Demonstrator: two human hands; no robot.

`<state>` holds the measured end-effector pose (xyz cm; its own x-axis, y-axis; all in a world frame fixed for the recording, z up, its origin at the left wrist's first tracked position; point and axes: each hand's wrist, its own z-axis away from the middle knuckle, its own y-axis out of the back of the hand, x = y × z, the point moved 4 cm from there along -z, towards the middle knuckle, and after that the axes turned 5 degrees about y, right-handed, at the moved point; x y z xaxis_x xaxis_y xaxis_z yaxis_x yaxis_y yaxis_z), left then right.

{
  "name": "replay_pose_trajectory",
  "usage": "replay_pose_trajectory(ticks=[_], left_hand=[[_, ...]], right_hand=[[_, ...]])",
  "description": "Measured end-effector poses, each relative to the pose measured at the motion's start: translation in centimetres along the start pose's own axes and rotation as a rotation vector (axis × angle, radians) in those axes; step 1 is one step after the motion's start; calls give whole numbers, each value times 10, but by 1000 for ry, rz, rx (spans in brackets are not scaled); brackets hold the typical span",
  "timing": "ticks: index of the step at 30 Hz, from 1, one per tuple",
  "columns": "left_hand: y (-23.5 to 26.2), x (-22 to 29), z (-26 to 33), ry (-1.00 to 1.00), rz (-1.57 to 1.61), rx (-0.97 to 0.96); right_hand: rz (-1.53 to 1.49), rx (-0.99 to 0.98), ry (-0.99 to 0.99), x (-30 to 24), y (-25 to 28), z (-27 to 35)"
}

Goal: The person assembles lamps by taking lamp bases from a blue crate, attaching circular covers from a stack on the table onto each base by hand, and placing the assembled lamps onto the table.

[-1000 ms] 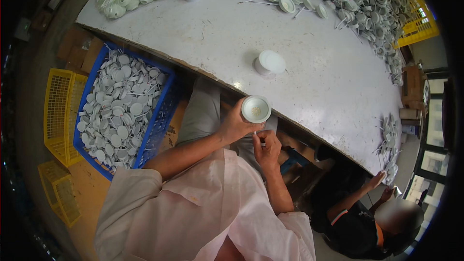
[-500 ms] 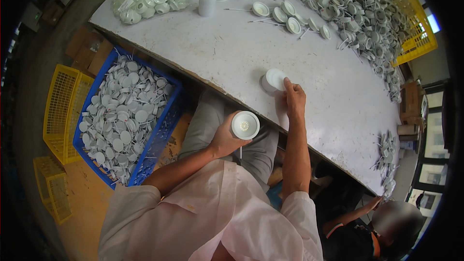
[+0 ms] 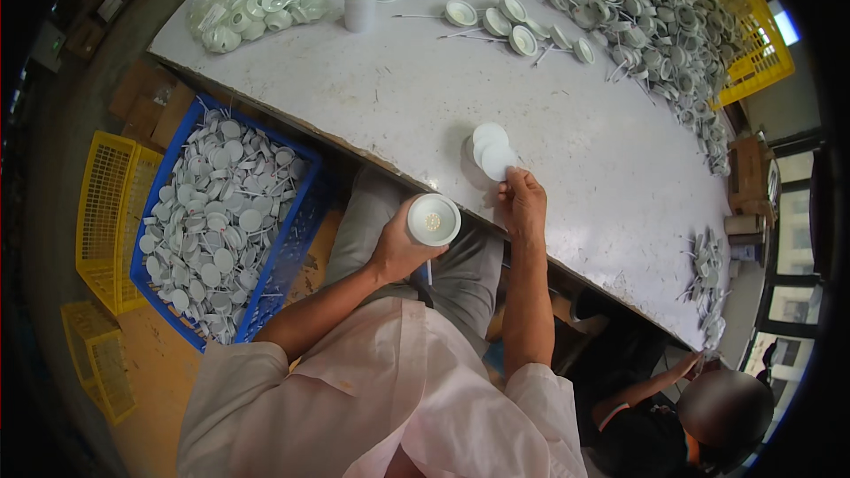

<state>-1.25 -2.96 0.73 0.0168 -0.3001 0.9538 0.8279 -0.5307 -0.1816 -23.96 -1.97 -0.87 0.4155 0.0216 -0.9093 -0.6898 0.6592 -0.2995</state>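
My left hand [image 3: 397,246] grips a round white lamp housing [image 3: 449,235] over my lap. Its open face points up and shows a ring of small yellowish LEDs inside; a thin wire hangs below. Above the near part of the table, my right hand [image 3: 528,204] pinches a flat white disc [image 3: 498,163] by its edge between thumb and fingers. Just behind that disc, partly covered by it, stands a stack of white discs [image 3: 488,134] on the table.
To my left sits a blue crate [image 3: 282,235] full of finished-looking white lamps, beside yellow baskets [image 3: 96,212]. Across the white table [image 3: 354,106] lie a bag of white housings [image 3: 274,2], another disc stack [image 3: 359,7] and a heap of lamps [image 3: 637,18]. A person [image 3: 655,434] works at the right.
My right hand has drawn a disc off the stack toward me. My left hand still grips the lamp housing. The whole view has shifted slightly.
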Motion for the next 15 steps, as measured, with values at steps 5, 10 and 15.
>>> replay_pose_trajectory(ticks=[5, 10, 15], left_hand=[[-3, -13, -4, -76, -67, 4], [1, -19, -2, -61, -94, 15], [2, -12, 0, 13, -16, 0]], right_hand=[[-23, -7, -6, 3, -2, -6], [-64, 0, 6, 0, 1, -7], [-74, 0, 18, 5, 8, 4]])
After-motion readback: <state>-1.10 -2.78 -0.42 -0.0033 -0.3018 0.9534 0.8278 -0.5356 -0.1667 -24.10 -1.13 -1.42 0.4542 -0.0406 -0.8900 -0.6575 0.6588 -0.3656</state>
